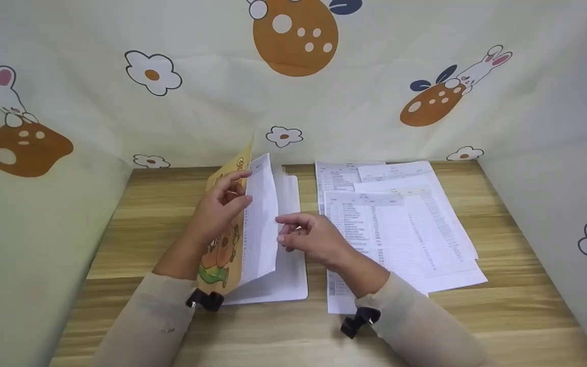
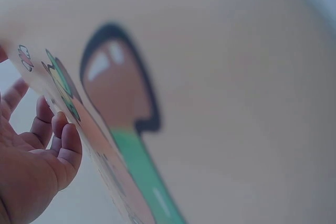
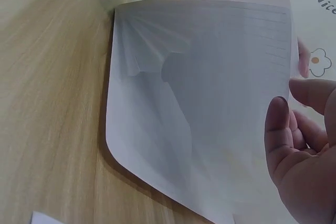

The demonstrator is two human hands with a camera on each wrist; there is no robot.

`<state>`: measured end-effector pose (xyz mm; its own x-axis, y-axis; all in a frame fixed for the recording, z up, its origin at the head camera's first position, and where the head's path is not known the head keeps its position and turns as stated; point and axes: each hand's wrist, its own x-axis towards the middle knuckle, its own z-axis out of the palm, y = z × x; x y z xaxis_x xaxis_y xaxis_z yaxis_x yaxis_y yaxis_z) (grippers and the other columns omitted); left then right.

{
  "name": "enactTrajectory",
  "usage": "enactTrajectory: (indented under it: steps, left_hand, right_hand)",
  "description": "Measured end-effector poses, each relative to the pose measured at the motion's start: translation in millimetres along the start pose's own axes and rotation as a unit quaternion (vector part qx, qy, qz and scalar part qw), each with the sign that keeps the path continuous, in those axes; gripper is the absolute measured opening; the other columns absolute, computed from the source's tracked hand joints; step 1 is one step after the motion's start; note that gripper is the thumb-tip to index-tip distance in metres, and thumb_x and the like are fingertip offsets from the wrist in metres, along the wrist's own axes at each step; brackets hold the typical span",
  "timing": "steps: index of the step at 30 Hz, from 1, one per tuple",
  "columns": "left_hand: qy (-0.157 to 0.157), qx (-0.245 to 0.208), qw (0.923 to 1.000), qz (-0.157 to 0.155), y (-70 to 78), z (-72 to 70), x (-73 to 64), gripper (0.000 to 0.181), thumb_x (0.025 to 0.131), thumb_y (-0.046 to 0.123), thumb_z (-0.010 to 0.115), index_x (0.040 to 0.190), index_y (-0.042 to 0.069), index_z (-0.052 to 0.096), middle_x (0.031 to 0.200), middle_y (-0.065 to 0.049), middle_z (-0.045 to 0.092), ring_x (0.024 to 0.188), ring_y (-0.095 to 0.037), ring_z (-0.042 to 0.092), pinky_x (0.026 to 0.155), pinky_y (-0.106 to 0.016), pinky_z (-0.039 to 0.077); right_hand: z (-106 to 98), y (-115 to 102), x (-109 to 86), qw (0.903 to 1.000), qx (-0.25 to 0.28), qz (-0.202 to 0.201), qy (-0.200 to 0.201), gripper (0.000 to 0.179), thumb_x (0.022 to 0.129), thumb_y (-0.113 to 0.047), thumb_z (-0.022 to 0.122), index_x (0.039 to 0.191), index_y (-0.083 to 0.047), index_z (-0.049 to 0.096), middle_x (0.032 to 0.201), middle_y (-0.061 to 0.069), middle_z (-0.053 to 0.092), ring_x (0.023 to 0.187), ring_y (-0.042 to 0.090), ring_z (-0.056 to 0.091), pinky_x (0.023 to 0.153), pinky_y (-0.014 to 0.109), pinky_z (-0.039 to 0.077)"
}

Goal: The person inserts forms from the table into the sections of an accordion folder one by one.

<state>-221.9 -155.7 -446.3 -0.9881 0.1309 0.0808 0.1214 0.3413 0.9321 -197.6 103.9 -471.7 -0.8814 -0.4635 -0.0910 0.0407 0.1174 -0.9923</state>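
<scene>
Cartoon-covered booklet (image 1: pixel 260 214) with leaves raised, loose printed sheets (image 1: pixel 400 229) beside it

Clock centred on the fingertips of the right hand (image 1: pixel 314 237); 12 is toward the patterned cloth (image 1: pixel 222 102) at the far side.

Booklet: on the bench (image 1: pixel 283 336), toward 9. Its tan cartoon cover (image 1: pixel 224 265) stands tilted up; a white printed leaf (image 1: pixel 262 239) also rises, curving slightly. A round-cornered lower leaf (image 1: pixel 288 288) lies flat beneath, reaching round to 6.

Left hand (image 1: pixel 219 206): at about 10, in front of the cover as I see it from the head view. Thumb and forefinger stand apart, other fingers curled. Whether any of them grip the cover I cannot tell.

Right hand: thumb and forefinger bent, tips right at the free edge of the raised leaf, a small gap showing between them. I cannot tell whether the paper is pinched.

Loose sheets: overlapping, spread from about 2 round to nearly 5, the right forearm passing over their near left part. Print in rows, too small to read.

Also noted: pale sleeves (image 1: pixel 145 321) on both arms; one black clip (image 1: pixel 204 299) at the left wrist, between 7 and 8, another at the right, toward 5. The cloth carries orange fruit, white rabbits and outlined flowers
</scene>
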Motion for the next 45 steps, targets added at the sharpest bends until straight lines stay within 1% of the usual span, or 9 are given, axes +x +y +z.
enactTrajectory:
  steps: [8, 11, 16, 22, 27, 31, 33, 40, 45]
  left_hand:
    - [-0.003, 0.001, 1.0, -0.005, -2.0, -0.6, 0.2, 0.052, 0.101, 0.025, 0.067, 0.151, 0.034, 0.057, 0.118, -0.006, 0.055, 0.102, -0.025, 0.057, 0.085, -0.036, 0.051]
    - [-0.003, -0.005, 0.9999, -0.009, -1.8, -0.5, 0.1, 0.051, 0.101, 0.024, 0.067, 0.149, 0.037, 0.058, 0.119, -0.006, 0.055, 0.103, -0.025, 0.057, 0.086, -0.037, 0.05]
    - [-0.005, -0.014, 0.9998, -0.016, -0.9, 0.2, -0.1, 0.052, 0.101, 0.025, 0.067, 0.151, 0.034, 0.056, 0.12, -0.006, 0.054, 0.104, -0.026, 0.057, 0.088, -0.04, 0.05]
    - [-0.006, -0.005, 0.9997, -0.025, -2.3, 0.7, -0.1, 0.052, 0.101, 0.026, 0.067, 0.151, 0.036, 0.056, 0.121, -0.007, 0.054, 0.106, -0.027, 0.058, 0.09, -0.041, 0.051]
    - [-0.005, -0.01, 0.9997, -0.019, -2.0, 0.4, 0.6, 0.052, 0.101, 0.025, 0.067, 0.152, 0.033, 0.056, 0.12, -0.007, 0.053, 0.104, -0.026, 0.057, 0.088, -0.038, 0.05]
    - [0.0, -0.023, 0.9997, -0.004, -3.0, 1.1, 0.4, 0.053, 0.101, 0.019, 0.067, 0.152, 0.025, 0.057, 0.116, -0.007, 0.053, 0.1, -0.025, 0.056, 0.082, -0.032, 0.049]
    - [0.002, -0.024, 0.9997, -0.001, -2.8, 0.5, 0.2, 0.052, 0.1, 0.018, 0.067, 0.151, 0.027, 0.058, 0.115, -0.007, 0.054, 0.099, -0.025, 0.056, 0.08, -0.031, 0.049]
    - [0.001, -0.017, 0.9998, -0.014, -2.4, 0.7, 0.3, 0.054, 0.1, 0.02, 0.067, 0.152, 0.027, 0.057, 0.117, -0.006, 0.054, 0.102, -0.025, 0.056, 0.085, -0.035, 0.05]
    - [0.003, -0.02, 0.9997, -0.016, -1.9, 0.7, -0.4, 0.054, 0.1, 0.021, 0.068, 0.152, 0.027, 0.057, 0.118, -0.006, 0.054, 0.102, -0.024, 0.056, 0.085, -0.035, 0.05]
  right_hand:
    - [-15, 5, -6.9, 0.9999, -0.008, 0.008, 0.01, 0.046, 0.094, -0.012, 0.079, 0.138, -0.002, 0.07, 0.103, 0.002, 0.074, 0.085, 0.013, 0.074, 0.082, 0.034, 0.064]
    - [-33, 9, -13.6, 0.9997, -0.003, 0.007, 0.023, 0.047, 0.095, -0.011, 0.078, 0.14, 0.0, 0.068, 0.107, 0.004, 0.072, 0.09, 0.016, 0.074, 0.082, 0.032, 0.064]
    - [-73, 15, -28.1, 0.9963, -0.022, 0.023, 0.08, 0.043, 0.095, -0.011, 0.078, 0.137, -0.003, 0.07, 0.108, 0.005, 0.071, 0.094, 0.019, 0.075, 0.082, 0.031, 0.063]
    - [-123, 25, -52.1, 0.9866, -0.06, 0.049, 0.144, 0.046, 0.096, -0.013, 0.077, 0.139, 0.0, 0.067, 0.109, 0.005, 0.069, 0.098, 0.024, 0.075, 0.085, 0.029, 0.063]
    - [-152, 35, -72.6, 0.9796, -0.074, 0.07, 0.173, 0.049, 0.098, -0.012, 0.075, 0.142, 0.005, 0.063, 0.107, 0.003, 0.069, 0.093, 0.014, 0.074, 0.084, 0.026, 0.063]
    - [-166, 46, -86.6, 0.9764, -0.076, 0.083, 0.184, 0.05, 0.098, -0.011, 0.074, 0.142, 0.007, 0.062, 0.106, 0.003, 0.068, 0.089, 0.008, 0.071, 0.084, 0.025, 0.062]
    - [-172, 49, -92.3, 0.9732, -0.092, 0.09, 0.191, 0.049, 0.098, -0.013, 0.075, 0.141, 0.006, 0.062, 0.107, 0.004, 0.068, 0.089, 0.008, 0.071, 0.083, 0.025, 0.062]
    - [-189, 53, -107.3, 0.9522, -0.177, 0.112, 0.223, 0.049, 0.097, -0.023, 0.077, 0.139, 0.0, 0.067, 0.111, 0.006, 0.07, 0.087, 0.006, 0.071, 0.08, 0.023, 0.06]
    - [-197, 54, -113.8, 0.9415, -0.217, 0.131, 0.223, 0.052, 0.097, -0.03, 0.078, 0.141, -0.004, 0.068, 0.114, 0.006, 0.071, 0.088, 0.004, 0.07, 0.077, 0.021, 0.057]
